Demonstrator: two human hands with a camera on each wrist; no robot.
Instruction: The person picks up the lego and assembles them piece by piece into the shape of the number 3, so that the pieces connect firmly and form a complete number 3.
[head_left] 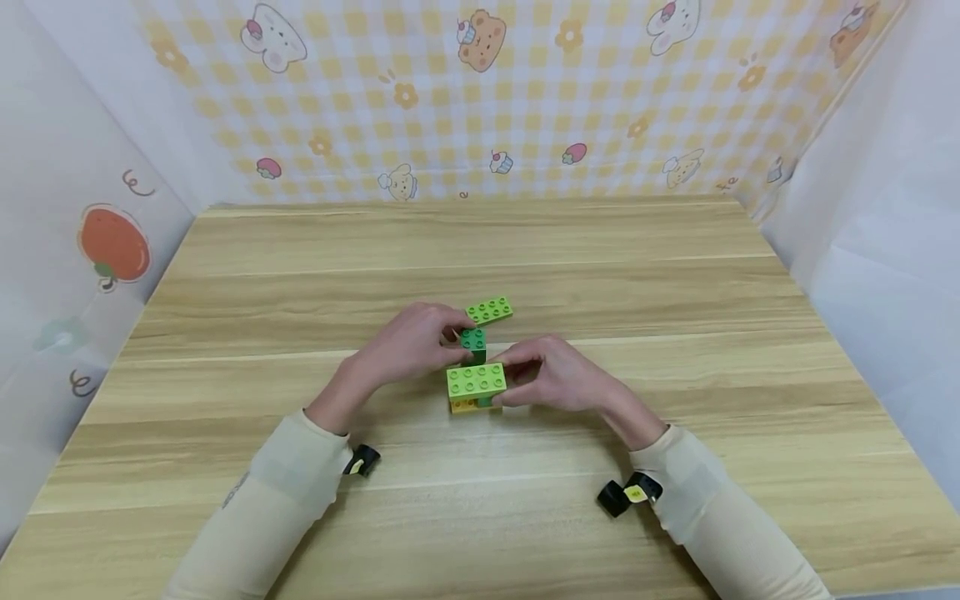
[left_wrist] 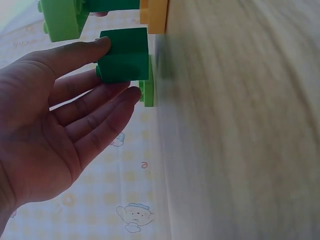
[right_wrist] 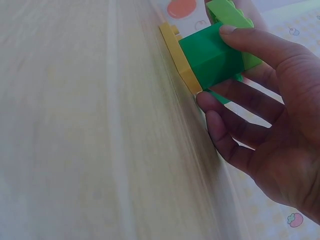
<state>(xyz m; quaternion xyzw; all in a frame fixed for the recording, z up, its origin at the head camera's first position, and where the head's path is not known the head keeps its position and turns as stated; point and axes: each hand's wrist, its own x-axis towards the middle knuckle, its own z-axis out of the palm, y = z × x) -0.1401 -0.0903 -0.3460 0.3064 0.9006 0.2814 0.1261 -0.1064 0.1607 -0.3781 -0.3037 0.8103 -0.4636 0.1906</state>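
Dark green brick (head_left: 473,341) touched by near-straight left hand (head_left: 408,342) fingers; right hand (head_left: 551,375) curled on lime-topped stack (head_left: 476,387); loose lime brick (head_left: 490,310) at 12 o'clock

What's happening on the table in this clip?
A person is handling toy building bricks on a wooden table. The right hand grips a small stack: a light green brick on top, with a yellow brick at the bottom. The left hand touches a dark green brick just behind the stack with nearly straight fingers. Another light green brick lies flat on the table further back, untouched.
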